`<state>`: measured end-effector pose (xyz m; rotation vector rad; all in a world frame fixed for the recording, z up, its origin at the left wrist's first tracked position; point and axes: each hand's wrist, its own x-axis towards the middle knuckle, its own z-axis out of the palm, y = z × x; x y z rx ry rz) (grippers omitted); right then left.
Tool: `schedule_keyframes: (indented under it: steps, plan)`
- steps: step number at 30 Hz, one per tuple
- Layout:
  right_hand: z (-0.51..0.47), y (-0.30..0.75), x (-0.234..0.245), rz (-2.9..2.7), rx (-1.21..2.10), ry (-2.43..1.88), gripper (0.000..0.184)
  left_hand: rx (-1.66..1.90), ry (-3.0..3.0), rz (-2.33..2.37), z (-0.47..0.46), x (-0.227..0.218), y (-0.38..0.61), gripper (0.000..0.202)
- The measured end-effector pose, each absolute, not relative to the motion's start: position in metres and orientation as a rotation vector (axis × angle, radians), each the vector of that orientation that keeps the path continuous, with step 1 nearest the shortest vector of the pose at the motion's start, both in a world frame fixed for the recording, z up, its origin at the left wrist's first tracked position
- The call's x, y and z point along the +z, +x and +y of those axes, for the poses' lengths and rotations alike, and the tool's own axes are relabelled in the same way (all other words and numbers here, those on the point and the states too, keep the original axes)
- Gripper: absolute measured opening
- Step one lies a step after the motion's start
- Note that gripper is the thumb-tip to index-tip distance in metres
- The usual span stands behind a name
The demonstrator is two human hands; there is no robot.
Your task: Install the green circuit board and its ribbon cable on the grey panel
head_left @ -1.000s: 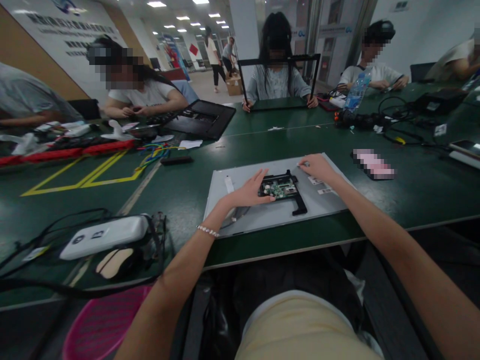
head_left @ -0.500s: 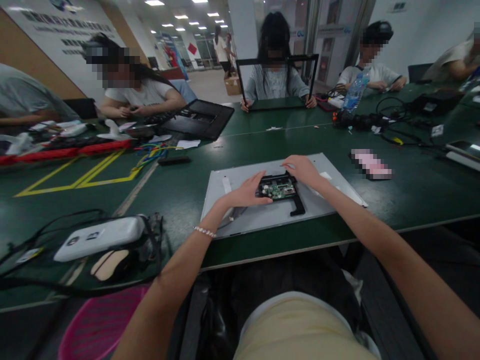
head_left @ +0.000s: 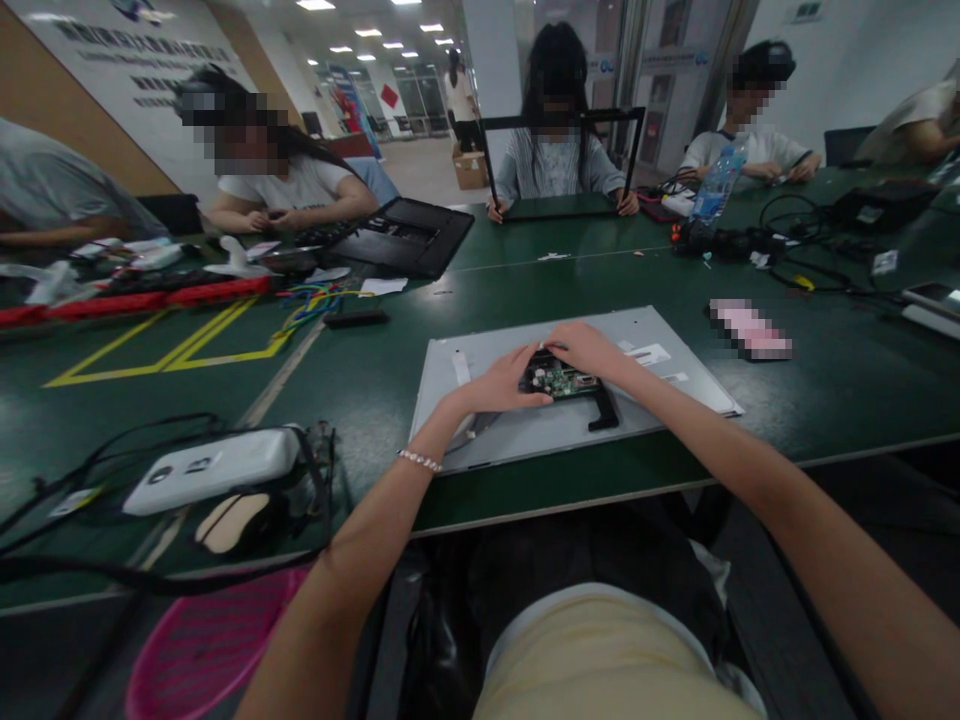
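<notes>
A grey metal panel (head_left: 660, 385) lies flat on the green table (head_left: 825, 390) in front of me. On its middle sits a black bracket with a green circuit board (head_left: 571, 381). My left hand (head_left: 501, 386) rests on the board's left edge, fingers stretched flat against it. My right hand (head_left: 584, 348) lies over the board's top edge, fingers curved down onto it. White labels (head_left: 646, 353) are stuck on the panel to the right of my right hand.
A white device with cables (head_left: 212, 468) lies at the near left, above a pink basket (head_left: 202, 650). Coloured wires (head_left: 311, 303), a red strip (head_left: 135, 301) and a water bottle (head_left: 716, 180) lie farther off. Several people work around the table; one holds a black frame (head_left: 562, 160).
My right hand has moved left from the panel's labels onto the top of the circuit board. My left hand has stayed at the board's left edge.
</notes>
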<state>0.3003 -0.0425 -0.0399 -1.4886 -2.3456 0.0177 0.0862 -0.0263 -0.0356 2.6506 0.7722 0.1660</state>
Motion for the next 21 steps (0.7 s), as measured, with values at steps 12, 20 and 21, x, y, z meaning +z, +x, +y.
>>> schedule_keyframes:
  steps: [12, 20, 21]
  plan:
    - [-0.046, 0.315, -0.038, -2.245, 0.143, -1.414, 0.031, 0.106, 2.672, 0.790, -0.027, -0.034, 0.085, 0.102]
    - [-0.072, 0.406, -0.024, -2.081, 0.258, -1.730, 0.029, 0.039, 2.655, 0.822, -0.030, -0.029, 0.085, 0.099]
    - [-0.074, 0.417, -0.024, -2.054, 0.268, -1.773, 0.030, 0.031, 2.650, 0.834, -0.030, -0.029, 0.084, 0.099]
